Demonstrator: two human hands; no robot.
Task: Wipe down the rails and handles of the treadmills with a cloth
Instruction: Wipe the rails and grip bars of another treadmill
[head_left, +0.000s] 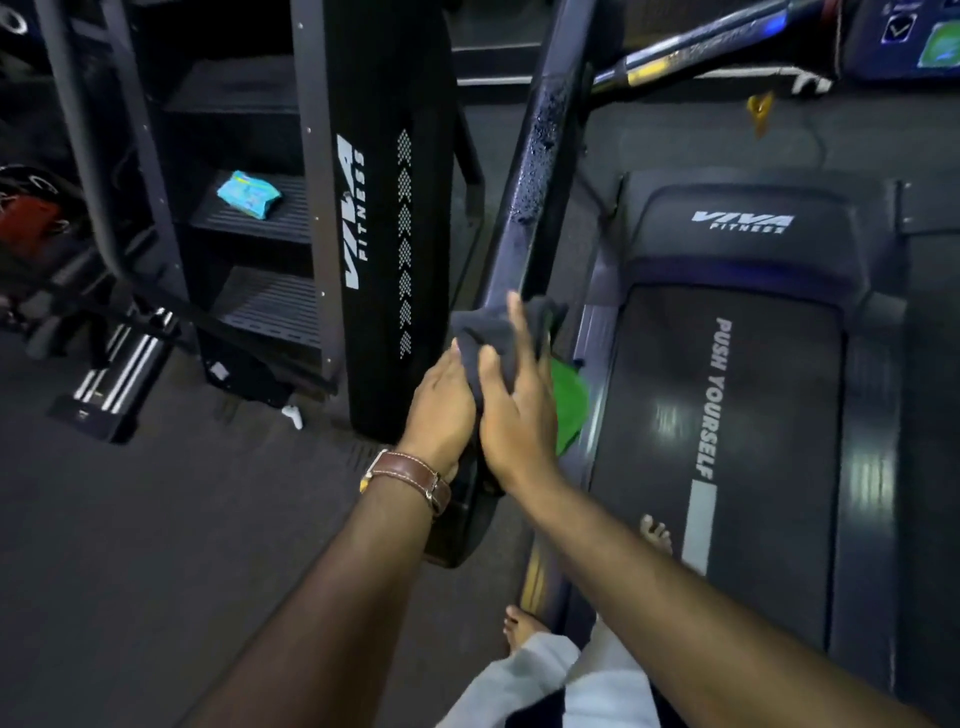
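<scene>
On the dark, droplet-speckled metal side rail (530, 208) of the black treadmill (727, 415), I am holding a dark grey cloth (493, 332) with both hands. My left hand (441, 410) is gripping the cloth against the rail, fingers curled round it. My right hand (519, 410) is pinching the cloth just beside the left. A green cloth (569, 405) is showing just beyond the rail.

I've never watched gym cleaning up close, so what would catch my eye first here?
Mid-frame, the left hand and right hand together clutch a dark grey cloth against the slanted treadmill rail, which is beaded with droplets above them. To the right lies the treadmill belt printed PUSH YOURSELF, and a bright green cloth peeks from behind the right hand.
</scene>
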